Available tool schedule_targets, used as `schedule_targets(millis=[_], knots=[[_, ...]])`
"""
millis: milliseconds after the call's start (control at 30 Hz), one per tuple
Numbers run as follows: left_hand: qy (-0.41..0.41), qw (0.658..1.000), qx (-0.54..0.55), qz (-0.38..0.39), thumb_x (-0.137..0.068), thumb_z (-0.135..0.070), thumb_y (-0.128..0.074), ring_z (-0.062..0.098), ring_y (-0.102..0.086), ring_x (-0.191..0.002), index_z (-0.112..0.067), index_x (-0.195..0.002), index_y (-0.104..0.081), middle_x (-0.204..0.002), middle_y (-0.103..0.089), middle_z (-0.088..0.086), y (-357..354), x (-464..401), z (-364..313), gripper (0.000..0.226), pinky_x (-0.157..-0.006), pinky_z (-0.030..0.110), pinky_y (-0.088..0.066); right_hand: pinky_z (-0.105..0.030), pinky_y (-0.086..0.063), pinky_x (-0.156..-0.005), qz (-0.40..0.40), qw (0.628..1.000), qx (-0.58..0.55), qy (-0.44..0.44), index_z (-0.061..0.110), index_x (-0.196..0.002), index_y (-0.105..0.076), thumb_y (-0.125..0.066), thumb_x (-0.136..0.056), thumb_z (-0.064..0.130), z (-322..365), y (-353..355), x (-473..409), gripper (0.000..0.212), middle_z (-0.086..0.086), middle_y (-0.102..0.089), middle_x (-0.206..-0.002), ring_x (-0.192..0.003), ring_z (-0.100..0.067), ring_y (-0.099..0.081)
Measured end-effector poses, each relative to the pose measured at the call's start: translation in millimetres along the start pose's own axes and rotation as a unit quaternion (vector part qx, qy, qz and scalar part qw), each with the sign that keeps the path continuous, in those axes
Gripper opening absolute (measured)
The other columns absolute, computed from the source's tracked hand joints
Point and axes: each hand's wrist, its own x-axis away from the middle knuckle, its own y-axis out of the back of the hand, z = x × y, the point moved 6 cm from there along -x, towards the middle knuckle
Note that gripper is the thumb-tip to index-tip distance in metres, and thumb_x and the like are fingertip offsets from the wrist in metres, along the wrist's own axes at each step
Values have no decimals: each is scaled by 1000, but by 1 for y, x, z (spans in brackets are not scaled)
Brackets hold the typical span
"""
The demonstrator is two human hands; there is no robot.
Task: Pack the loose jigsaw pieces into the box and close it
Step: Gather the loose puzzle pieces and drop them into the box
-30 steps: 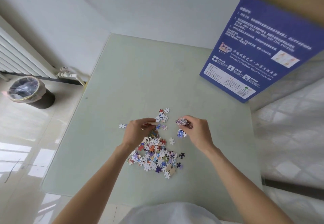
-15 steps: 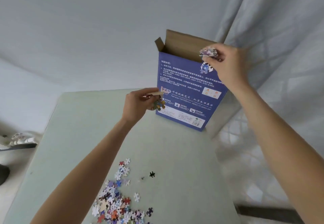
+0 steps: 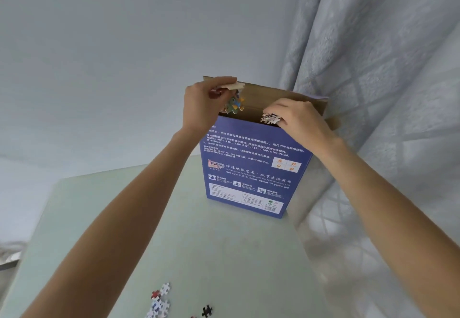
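Both hands' fingers (image 3: 270,108) pinch jigsaw pieces (image 3: 270,118) over open box (image 3: 251,168).

Ahead of you lies a pale green, smooth tabletop (image 3: 199,248), running from the bottom edge toward the far wall. Behind it you see a plain grey-white wall (image 3: 119,48) filling the upper left. To your right hangs a sheer white curtain with a woven diamond lattice pattern (image 3: 388,73), draping down past the tabletop's right edge.

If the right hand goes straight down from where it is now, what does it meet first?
Probably nothing at first: the right hand with its pieces is over the open top of the box. Depth is unclear.
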Motion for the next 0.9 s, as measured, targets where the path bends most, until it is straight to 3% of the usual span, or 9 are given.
schedule_targets(millis=[133, 267, 400, 500, 567, 733, 900], knots=[[-116, 988, -98, 39, -79, -12, -64, 7, -64, -74, -17, -102, -72, -90, -73, -1, -19, -3, -6, 24, -68, 18, -50, -45, -51, -75, 27, 997, -47, -60, 8, -104, -69, -70, -76, 0, -7, 2, -4, 30, -9, -64, -101, -87, -27, -62], [-243, 942, -195, 124, -79, -9, -58, 17, -66, -69, -16, -103, -70, -94, -72, -1, -35, 2, -13, 28, -62, 24, -50, -41, -51, -69, 55, 995, -32, -78, 13, -106, -68, -67, -79, 3, -5, 4, -3, 29, -8, -65, -97, -83, -27, -61], [-300, 911, -228, 167, -75, -4, -63, 25, -66, -63, -13, -99, -71, -84, -73, 4, -44, -1, -15, 27, -54, 29, -51, -35, -53, -70, 71, 992, -7, -101, 19, -112, -66, -59, -82, -4, -3, 6, -4, 39, -6, -70, -101, -88, -24, -65], [-332, 893, -246, 178, -71, -2, -68, 21, -63, -56, -14, -92, -73, -75, -71, 2, -47, -5, -17, 25, -49, 23, -45, -37, -55, -74, 80, 991, 6, -111, 21, -113, -65, -54, -82, -9, -2, 5, -5, 44, -6, -70, -104, -91, -24, -66], [-326, 887, -252, 208, -74, -5, -69, 19, -63, -57, -17, -89, -73, -74, -71, -2, -50, -4, -13, 21, -50, 21, -42, -39, -55, -74, 76, 990, 13, -116, 21, -111, -66, -53, -85, -3, 0, 6, -3, 38, -7, -70, -103, -90, -27, -66], [-168, 897, -246, 326, -89, -20, -59, 15, -63, -83, -23, -98, -72, -94, -72, -6, -59, -10, 6, 16, -73, 31, -47, -28, -40, -58, 33, 990, 12, -134, 21, -85, -69, -45, -88, 10, 6, 6, 7, 26, 1, -70, -82, -72, -26, -62], [-112, 873, -279, 385, -93, -39, -49, 15, -58, -77, -22, -98, -70, -85, -69, -4, -56, -8, 15, 28, -70, 33, -46, -21, -38, -47, 3, 990, -1, -139, 19, -71, -67, -47, -88, 17, 8, 6, 7, 26, 4, -67, -68, -57, -18, -58]])
